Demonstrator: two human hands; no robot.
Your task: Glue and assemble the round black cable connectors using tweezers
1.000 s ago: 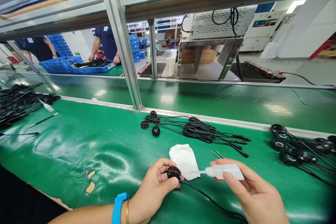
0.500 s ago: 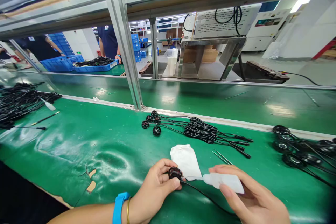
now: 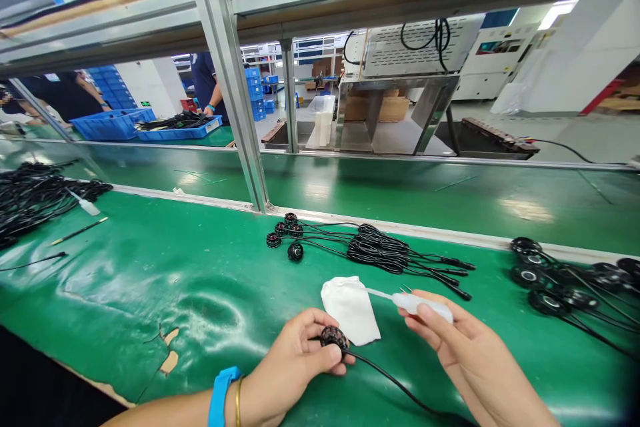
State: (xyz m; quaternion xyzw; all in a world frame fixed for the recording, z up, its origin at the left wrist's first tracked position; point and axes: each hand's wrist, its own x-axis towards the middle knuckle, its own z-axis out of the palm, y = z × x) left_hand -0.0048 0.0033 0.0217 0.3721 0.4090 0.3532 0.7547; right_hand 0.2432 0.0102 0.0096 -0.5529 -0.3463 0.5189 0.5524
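Observation:
My left hand (image 3: 300, 357) pinches a small round black camera-like part (image 3: 334, 339) between thumb and fingers; its black cable (image 3: 395, 383) trails off to the lower right. In my right hand (image 3: 463, 347) is a white plastic squeeze bottle (image 3: 425, 307), its thin nozzle pointing left above a folded white cloth (image 3: 353, 307). The nozzle is apart from the round part. Behind the right fingers, the tips of metal tweezers (image 3: 406, 289) peek out, the rest hidden.
Bundled black cables (image 3: 383, 248) with round heads lie beyond my hands. More round parts (image 3: 545, 277) sit at the right. A cable heap (image 3: 35, 197) and a second squeeze bottle (image 3: 89, 207) lie far left. A metal post (image 3: 225, 80) rises at the table's back edge. Co-workers stand beyond.
My right hand has drawn the squeeze bottle up and away from the round part, whose side the nozzle was at before. The left hand keeps its hold, with the part turned slightly.

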